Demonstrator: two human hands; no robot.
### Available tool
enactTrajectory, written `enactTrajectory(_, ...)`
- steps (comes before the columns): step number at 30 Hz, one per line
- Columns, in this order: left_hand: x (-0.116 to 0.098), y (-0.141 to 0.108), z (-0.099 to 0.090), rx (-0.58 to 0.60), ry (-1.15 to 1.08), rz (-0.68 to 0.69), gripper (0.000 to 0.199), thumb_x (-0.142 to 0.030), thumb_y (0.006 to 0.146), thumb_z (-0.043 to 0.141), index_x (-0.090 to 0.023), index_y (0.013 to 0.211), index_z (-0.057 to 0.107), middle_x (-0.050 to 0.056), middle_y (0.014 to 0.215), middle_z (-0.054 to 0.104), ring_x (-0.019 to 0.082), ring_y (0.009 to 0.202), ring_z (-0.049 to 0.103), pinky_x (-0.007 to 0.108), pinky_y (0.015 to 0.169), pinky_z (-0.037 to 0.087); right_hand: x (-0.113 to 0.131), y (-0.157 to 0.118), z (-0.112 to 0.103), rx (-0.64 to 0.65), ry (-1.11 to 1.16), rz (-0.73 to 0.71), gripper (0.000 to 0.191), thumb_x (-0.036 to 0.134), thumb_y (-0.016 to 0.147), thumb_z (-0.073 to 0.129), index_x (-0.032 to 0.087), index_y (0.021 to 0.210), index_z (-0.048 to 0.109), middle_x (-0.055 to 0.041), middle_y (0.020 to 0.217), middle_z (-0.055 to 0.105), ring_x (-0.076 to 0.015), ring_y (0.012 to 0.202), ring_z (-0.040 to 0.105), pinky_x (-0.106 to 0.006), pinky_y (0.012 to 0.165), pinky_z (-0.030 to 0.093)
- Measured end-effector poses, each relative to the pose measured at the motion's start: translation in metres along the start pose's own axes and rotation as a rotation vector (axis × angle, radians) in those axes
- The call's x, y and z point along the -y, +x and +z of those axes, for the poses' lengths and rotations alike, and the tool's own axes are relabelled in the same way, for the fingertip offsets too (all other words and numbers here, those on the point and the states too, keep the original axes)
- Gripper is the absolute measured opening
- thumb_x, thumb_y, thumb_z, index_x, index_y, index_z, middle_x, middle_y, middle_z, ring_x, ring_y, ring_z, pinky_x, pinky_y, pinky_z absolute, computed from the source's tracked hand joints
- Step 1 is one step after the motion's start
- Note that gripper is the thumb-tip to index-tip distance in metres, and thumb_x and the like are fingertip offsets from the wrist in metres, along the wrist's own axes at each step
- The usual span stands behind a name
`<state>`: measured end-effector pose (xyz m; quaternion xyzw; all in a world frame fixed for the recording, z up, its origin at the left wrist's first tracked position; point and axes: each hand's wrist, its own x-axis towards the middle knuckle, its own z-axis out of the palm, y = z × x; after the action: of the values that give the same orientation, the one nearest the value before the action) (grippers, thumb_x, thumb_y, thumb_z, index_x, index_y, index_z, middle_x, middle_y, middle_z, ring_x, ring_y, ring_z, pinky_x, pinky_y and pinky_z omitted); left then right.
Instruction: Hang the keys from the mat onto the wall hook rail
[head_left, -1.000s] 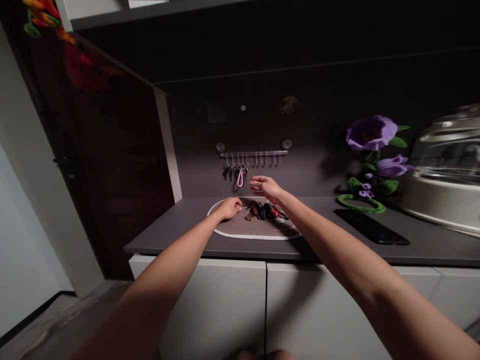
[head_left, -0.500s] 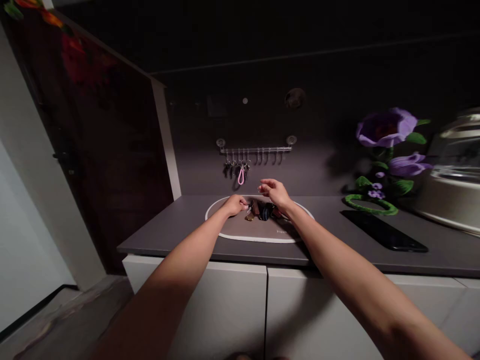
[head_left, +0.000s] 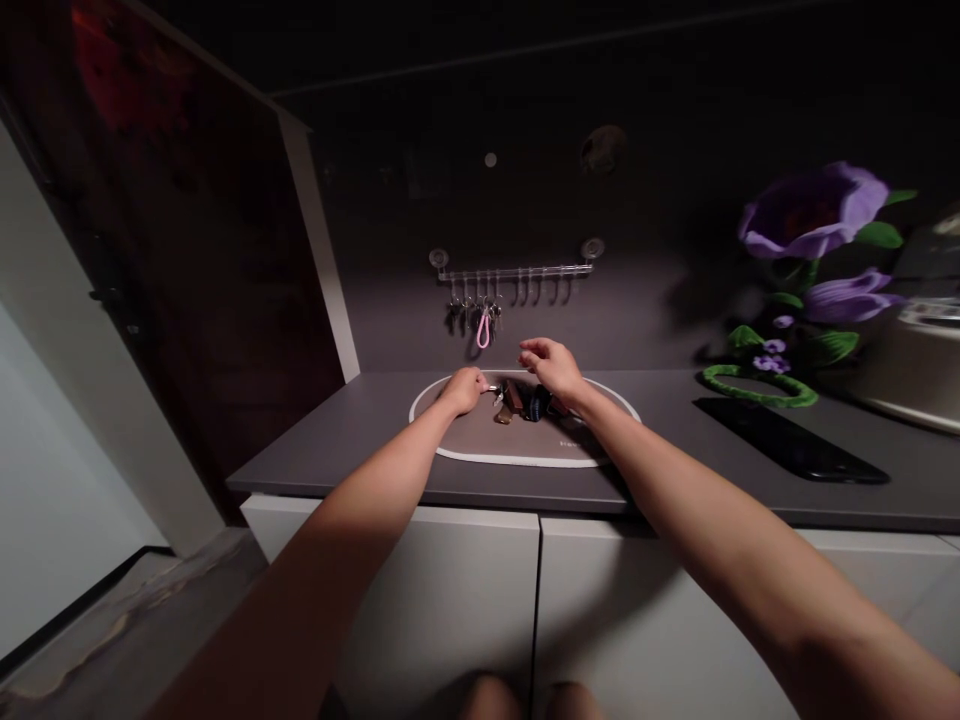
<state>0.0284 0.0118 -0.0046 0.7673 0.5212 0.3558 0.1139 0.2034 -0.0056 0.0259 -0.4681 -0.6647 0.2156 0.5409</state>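
A bunch of keys with fobs [head_left: 514, 399] lies on an oval mat [head_left: 495, 447] with a pale rim. It includes a brown fob, a dark fob and a brassy piece. At the bunch's left edge, my left hand [head_left: 463, 388] is closed, its fingertips pinching a small silvery key. My right hand [head_left: 553, 368] hovers over the right side of the bunch with fingers curled towards the thumb. Whatever sits between those fingertips is too small to make out, and part of the bunch is hidden behind this hand.
A clear hook rail [head_left: 517, 271] on the back wall carries several keys and a pink loop [head_left: 484, 328]. To the right are a black phone [head_left: 787, 440], purple flowers with a green ring base [head_left: 757, 386] and a pale appliance [head_left: 915, 370]. A dark door [head_left: 187, 250] stands left.
The view has tilted down and shifted slightly, so the rail and counter appear higher. Both hands stay nearly in place over the mat; the left has drawn a little leftwards from the bunch.
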Motion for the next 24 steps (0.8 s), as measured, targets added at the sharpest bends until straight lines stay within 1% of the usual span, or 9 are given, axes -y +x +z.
enactTrajectory(4,0.001,0.0,-0.001,-0.073,-0.122,-0.065,0.013,-0.01,0.068,0.055,-0.015,0.057,0.053,-0.001,0.055,0.054,0.011,0.056,0.049,0.024,0.065,0.04,0.002,-0.003,0.001,0.011,-0.026,-0.009,0.022,0.015,0.075,0.052,0.013,0.096,0.06,-0.0069,0.08,0.066,-0.0126,0.072,0.061,-0.03,0.076,0.046)
enactTrajectory(7,0.001,0.0,-0.001,-0.1,-0.26,-0.128,0.015,-0.007,0.07,0.051,-0.015,0.057,0.05,-0.002,0.051,0.051,0.008,0.048,0.047,0.023,0.058,0.04,0.004,-0.006,0.002,0.02,-0.035,0.006,0.023,0.014,0.076,0.052,0.013,0.097,0.06,-0.0076,0.082,0.066,-0.0126,0.073,0.061,-0.029,0.075,0.046)
enactTrajectory(10,-0.002,-0.002,-0.001,-0.114,-0.421,-0.182,0.016,-0.005,0.072,0.048,-0.015,0.059,0.047,-0.003,0.051,0.052,0.006,0.043,0.045,0.021,0.051,0.039,0.005,-0.007,0.003,0.018,-0.05,0.002,0.023,0.014,0.075,0.052,0.012,0.097,0.06,-0.0075,0.083,0.066,-0.0126,0.073,0.061,-0.029,0.075,0.047)
enactTrajectory(13,-0.008,-0.003,-0.003,-0.14,-0.561,-0.228,0.018,-0.002,0.073,0.046,-0.014,0.059,0.046,-0.003,0.049,0.051,0.005,0.04,0.045,0.019,0.048,0.04,0.004,-0.008,0.003,0.014,-0.069,-0.012,0.022,0.014,0.074,0.053,0.013,0.095,0.061,-0.0066,0.081,0.066,-0.0124,0.072,0.061,-0.029,0.075,0.047)
enactTrajectory(17,-0.014,-0.003,-0.007,-0.211,-0.656,-0.248,0.019,0.0,0.072,0.046,-0.013,0.058,0.047,-0.003,0.046,0.05,0.005,0.04,0.047,0.02,0.049,0.043,0.003,-0.008,0.003,0.015,-0.072,-0.024,0.022,0.014,0.075,0.053,0.014,0.095,0.062,-0.0062,0.081,0.067,-0.0118,0.072,0.061,-0.028,0.075,0.047)
enactTrajectory(24,-0.012,-0.001,-0.011,-0.293,-0.792,-0.229,0.016,0.0,0.072,0.046,-0.012,0.062,0.048,-0.003,0.049,0.052,0.007,0.046,0.053,0.024,0.058,0.049,0.008,-0.011,0.003,0.026,-0.089,-0.006,0.023,0.014,0.075,0.053,0.013,0.097,0.061,-0.0077,0.086,0.067,-0.0124,0.075,0.062,-0.028,0.077,0.047)
